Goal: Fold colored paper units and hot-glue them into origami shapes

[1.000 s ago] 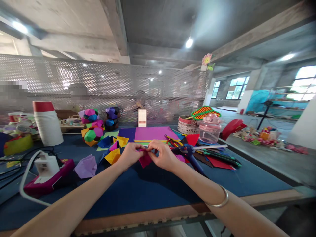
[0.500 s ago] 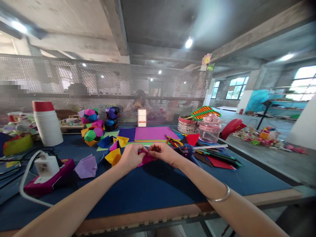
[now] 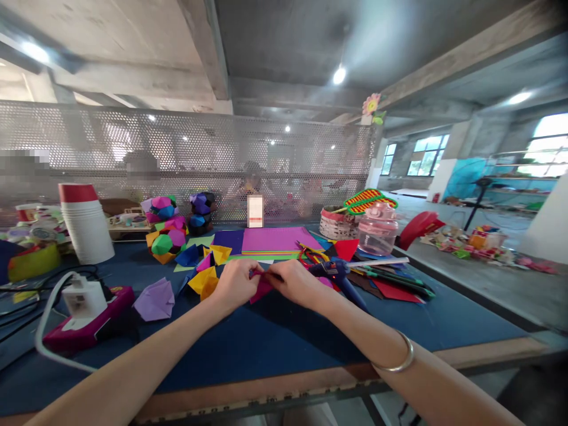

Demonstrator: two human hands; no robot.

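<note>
A small piece of magenta paper [image 3: 261, 290] is pinched between both hands above the blue table. My left hand [image 3: 236, 282] grips its left side with thumb and forefinger, and my right hand [image 3: 295, 283] pinches the upper right edge; my fingers partly hide the paper. Left of my left hand lie folded yellow paper pieces [image 3: 204, 280] and a blue one [image 3: 188, 255]. A lilac folded paper shape [image 3: 155, 299] sits further left. Close by my right hand rests a dark blue glue gun [image 3: 335, 270]. Behind both hands is a stack of purple paper sheets [image 3: 279, 240].
Multicoloured paper balls [image 3: 166, 236] stand at back left, near stacked paper cups [image 3: 86, 223] and a magenta power strip [image 3: 89, 325] with cables. On the right are scissors [image 3: 310, 251], a clear water bottle [image 3: 377, 231], a woven basket [image 3: 338, 225] and green-handled tools [image 3: 402, 281].
My right hand has shifted slightly left and turned over the paper, so its fingers show less. My left hand stays nearly in place, and more of the glue gun shows.
</note>
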